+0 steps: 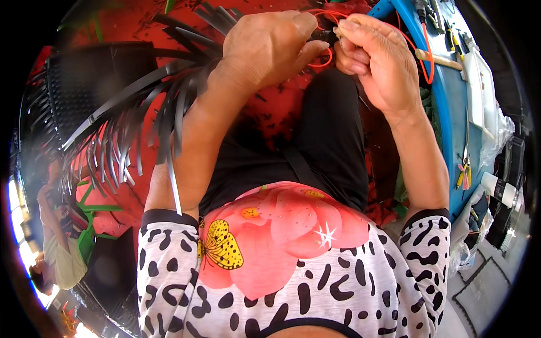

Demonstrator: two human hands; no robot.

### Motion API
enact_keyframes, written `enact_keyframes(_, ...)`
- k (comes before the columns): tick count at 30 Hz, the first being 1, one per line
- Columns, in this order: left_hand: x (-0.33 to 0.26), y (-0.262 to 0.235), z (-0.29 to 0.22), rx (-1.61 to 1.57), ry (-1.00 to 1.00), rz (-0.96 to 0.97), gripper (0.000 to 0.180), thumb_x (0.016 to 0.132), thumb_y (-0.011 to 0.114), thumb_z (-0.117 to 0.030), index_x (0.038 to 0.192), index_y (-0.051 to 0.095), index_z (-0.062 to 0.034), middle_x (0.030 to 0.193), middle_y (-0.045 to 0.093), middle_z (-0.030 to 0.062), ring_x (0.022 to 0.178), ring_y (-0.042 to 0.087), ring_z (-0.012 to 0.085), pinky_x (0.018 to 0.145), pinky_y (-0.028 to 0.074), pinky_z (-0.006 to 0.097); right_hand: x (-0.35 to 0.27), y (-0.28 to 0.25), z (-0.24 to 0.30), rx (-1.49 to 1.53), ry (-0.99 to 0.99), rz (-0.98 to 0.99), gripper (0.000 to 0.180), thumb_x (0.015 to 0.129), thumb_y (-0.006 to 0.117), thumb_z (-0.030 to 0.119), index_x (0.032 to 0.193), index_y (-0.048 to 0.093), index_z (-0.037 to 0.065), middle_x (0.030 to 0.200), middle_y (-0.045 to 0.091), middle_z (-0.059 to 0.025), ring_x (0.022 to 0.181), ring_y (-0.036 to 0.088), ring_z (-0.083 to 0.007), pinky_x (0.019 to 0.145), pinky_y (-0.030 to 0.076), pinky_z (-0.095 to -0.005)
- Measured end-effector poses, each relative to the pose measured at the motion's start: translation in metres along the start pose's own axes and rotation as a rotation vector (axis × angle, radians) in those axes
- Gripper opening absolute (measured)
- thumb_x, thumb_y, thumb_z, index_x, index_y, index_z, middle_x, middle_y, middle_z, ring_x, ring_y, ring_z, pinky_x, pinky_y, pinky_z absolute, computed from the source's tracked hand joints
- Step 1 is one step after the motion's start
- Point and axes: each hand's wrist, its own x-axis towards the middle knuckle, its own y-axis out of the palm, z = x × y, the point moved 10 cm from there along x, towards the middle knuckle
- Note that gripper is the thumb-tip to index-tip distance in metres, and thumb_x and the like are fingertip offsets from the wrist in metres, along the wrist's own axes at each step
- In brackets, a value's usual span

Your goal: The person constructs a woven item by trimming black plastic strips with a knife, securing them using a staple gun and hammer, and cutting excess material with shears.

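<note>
My left hand (269,48) is closed, its thumb and fingers pressed together near a small dark piece (323,37). From behind that hand and wrist a bundle of flat black strips (135,84) fans out to the left, the ends hanging over my forearm. Facing it, my right hand (380,62) is pinched shut at the other side of the dark piece. Its fingertips hide most of what they hold. Thin red cord (322,63) loops around and between both hands, and some of it passes behind the right one.
At right stands a blue-edged table (451,112) with a wooden-handled tool (439,58), yellow-handled cutters (464,174) and a white tray (479,96). Black scraps litter the red floor covering (276,107). A dark ribbed panel (84,84) and another person (59,248) are at left.
</note>
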Motion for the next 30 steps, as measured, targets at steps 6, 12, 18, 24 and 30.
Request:
enact_keyframes(6, 0.002, -0.003, -0.005, -0.016, -0.040, 0.029, 0.020, 0.076, 0.065, -0.024, 0.080, 0.056, -0.0060, 0.073, 0.060, 0.0131, 0.069, 0.060, 0.0339, 0.058, 0.048, 0.042, 0.017, -0.009, 0.005, -0.066, 0.157, -0.232, 0.019, 0.087, 0.055, 0.014, 0.071, 0.056, 0.003, 0.061, 0.046, 0.0014, 0.050, 0.037, -0.0046, 0.045, 0.028, -0.0203)
enact_keyframes(12, 0.006, -0.004, 0.001, -0.041, -0.190, 0.074, 0.020, 0.076, 0.066, -0.024, 0.076, 0.057, -0.0063, 0.071, 0.059, 0.0126, 0.067, 0.060, 0.0329, 0.057, 0.048, 0.042, 0.039, 0.011, 0.060, -1.217, -0.290, -0.131, 0.023, 0.083, 0.055, 0.018, 0.073, 0.056, -0.003, 0.062, 0.054, -0.0186, 0.061, 0.056, -0.0366, 0.060, 0.044, -0.0408)
enact_keyframes(18, 0.001, 0.009, 0.004, -0.038, -0.269, 0.132, 0.026, 0.079, 0.063, -0.031, 0.082, 0.061, -0.0052, 0.078, 0.064, 0.0105, 0.073, 0.062, 0.0321, 0.062, 0.049, 0.044, 0.042, 0.004, 0.056, -0.886, -0.278, -0.091, 0.025, 0.088, 0.055, 0.021, 0.077, 0.056, -0.001, 0.069, 0.055, -0.0071, 0.065, 0.054, -0.0155, 0.061, 0.043, -0.0295)
enact_keyframes(24, 0.004, 0.008, -0.004, -0.013, -0.157, 0.035, 0.022, 0.078, 0.066, -0.027, 0.080, 0.061, -0.0056, 0.074, 0.063, 0.0108, 0.070, 0.061, 0.0327, 0.059, 0.048, 0.042, 0.018, -0.056, 0.004, -0.250, -0.286, -0.255, 0.034, 0.086, 0.064, 0.013, 0.113, 0.047, 0.000, 0.097, 0.055, -0.0048, 0.087, 0.055, -0.0094, 0.075, 0.046, -0.0233)
enact_keyframes(30, 0.000, 0.006, -0.002, -0.078, -0.107, -0.037, 0.021, 0.075, 0.070, -0.023, 0.077, 0.058, -0.0055, 0.070, 0.061, 0.0119, 0.067, 0.059, 0.0341, 0.056, 0.046, 0.041, 0.023, -0.012, 0.002, -0.742, -0.145, -0.019, 0.011, 0.083, 0.064, 0.010, 0.078, 0.060, 0.000, 0.069, 0.056, -0.0037, 0.068, 0.055, -0.0089, 0.061, 0.044, -0.0259)
